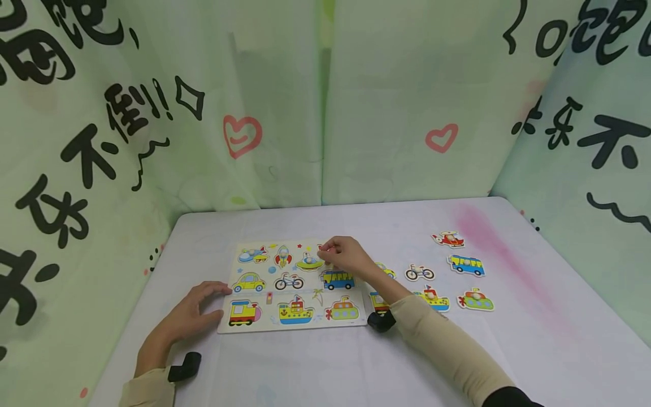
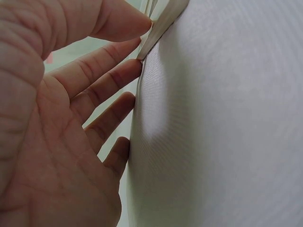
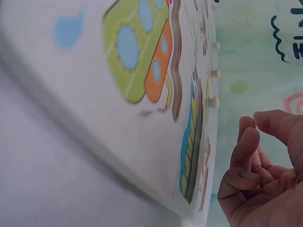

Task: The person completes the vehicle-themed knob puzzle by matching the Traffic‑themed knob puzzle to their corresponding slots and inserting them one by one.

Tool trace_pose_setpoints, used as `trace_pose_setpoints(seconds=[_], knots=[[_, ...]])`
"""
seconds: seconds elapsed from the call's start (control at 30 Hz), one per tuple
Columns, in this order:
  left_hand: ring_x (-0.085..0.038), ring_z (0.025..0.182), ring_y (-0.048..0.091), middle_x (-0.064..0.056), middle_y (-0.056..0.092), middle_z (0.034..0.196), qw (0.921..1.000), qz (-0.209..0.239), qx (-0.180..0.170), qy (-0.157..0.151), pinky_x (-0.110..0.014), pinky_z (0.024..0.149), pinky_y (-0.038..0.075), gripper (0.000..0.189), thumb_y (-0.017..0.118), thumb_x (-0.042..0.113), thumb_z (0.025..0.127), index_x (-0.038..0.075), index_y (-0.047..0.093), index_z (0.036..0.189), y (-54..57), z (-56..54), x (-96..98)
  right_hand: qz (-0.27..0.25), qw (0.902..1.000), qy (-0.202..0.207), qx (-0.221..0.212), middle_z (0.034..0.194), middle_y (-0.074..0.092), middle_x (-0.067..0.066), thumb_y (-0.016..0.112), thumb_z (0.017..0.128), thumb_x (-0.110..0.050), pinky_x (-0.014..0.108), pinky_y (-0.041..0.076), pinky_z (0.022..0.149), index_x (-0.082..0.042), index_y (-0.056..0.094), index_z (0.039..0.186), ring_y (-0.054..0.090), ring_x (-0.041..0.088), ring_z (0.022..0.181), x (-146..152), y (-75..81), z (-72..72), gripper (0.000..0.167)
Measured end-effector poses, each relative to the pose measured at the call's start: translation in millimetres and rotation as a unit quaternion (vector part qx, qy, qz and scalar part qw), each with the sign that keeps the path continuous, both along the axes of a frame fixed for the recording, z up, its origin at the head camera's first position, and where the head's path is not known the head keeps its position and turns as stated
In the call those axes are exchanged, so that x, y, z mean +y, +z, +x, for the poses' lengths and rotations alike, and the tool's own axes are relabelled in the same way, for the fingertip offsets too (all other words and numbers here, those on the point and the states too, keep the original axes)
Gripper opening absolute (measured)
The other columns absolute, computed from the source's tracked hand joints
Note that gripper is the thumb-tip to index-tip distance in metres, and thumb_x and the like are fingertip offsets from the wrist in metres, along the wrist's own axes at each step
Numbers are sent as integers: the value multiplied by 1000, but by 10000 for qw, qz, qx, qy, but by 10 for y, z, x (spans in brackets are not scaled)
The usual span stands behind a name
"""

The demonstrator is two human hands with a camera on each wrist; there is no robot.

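Observation:
A white picture puzzle board [image 1: 292,333] lies on the table, printed with vehicles such as a yellow car [image 1: 249,282], a bicycle [image 1: 289,281] and a train [image 1: 244,312]. At its left edge my left hand [image 1: 185,316] rests, thumb and fingertips touching the side. My right hand [image 1: 348,255] hovers over the upper right part, its thumb and bent forefinger close together beside the flying saucer [image 1: 309,262]. Nothing shows between them in the right wrist view, where small pale knobs [image 3: 215,74] stand up from the board's far side.
Loose cut-out pieces lie right of the board: a red helicopter [image 1: 448,239], a blue bus [image 1: 466,265], a bicycle [image 1: 419,272], a ship [image 1: 434,298] and a submarine [image 1: 475,299]. My right forearm partly covers a train piece [image 1: 378,302] and a car piece [image 1: 387,271]. Printed curtains surround the table.

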State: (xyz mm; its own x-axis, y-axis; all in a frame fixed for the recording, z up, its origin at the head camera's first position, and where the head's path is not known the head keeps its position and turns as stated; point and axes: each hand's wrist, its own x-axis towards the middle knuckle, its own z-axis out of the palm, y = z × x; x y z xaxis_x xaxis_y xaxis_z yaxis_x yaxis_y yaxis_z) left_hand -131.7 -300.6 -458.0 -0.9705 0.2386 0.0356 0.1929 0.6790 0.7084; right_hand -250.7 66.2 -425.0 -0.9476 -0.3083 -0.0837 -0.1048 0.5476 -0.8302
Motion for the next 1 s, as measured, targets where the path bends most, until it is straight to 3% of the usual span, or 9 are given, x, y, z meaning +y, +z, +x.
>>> trace_pose_setpoints(seconds=[0.4,1.0], knots=[[-45,137,41,-17,54,143,9999,-100,-95,53,-69,113,32,41,73,6,87,14,65,126,-7,4,15,261,9992,-226,197,81,70,9,70,97,-29,26,45,60,-6,69,113,57,19,68,340,11,-40,28],[-44,138,41,-16,54,143,9998,-122,-148,39,-69,113,31,42,73,7,87,14,65,127,-6,-4,16,679,9942,-819,135,94,73,9,67,99,-32,28,49,70,-6,66,118,60,23,77,928,60,-105,32]])
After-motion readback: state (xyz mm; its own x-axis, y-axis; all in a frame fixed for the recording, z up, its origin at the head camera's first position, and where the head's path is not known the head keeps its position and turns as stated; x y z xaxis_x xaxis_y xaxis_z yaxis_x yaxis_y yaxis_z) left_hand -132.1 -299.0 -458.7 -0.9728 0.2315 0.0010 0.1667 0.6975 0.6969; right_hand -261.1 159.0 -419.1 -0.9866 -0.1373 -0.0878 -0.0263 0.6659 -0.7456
